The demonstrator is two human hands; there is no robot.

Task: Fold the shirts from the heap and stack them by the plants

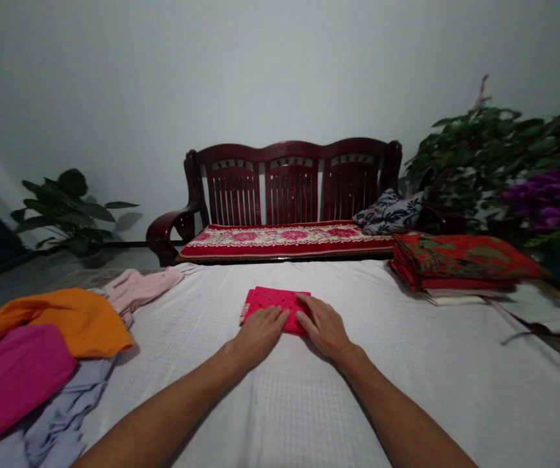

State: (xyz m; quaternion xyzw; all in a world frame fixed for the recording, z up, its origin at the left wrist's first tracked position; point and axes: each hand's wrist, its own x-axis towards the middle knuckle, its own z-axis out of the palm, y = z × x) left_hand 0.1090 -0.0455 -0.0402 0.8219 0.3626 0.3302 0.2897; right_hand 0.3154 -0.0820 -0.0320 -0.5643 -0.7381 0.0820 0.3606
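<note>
A folded bright pink-red cloth with dark dots [271, 298] lies flat on the white tablecloth [290, 403], in the middle of the view. A bit of patterned edging shows at its left side. My left hand [262, 331] rests on the cloth's front left part, palm down with its fingers stretched out. On the right side of the cloth, my right hand [326, 325] lies with fingers extended, touching its edge. The undersides of both hands are hidden.
Loose clothes lie at left: an orange one [75, 318], a magenta one [21, 377], a pale pink one [141, 286] and a grey-blue one [70, 403]. Folded red patterned fabric [465, 260] is stacked at right. Behind stands a wooden bench [290, 188]; plants [73, 208] flank it.
</note>
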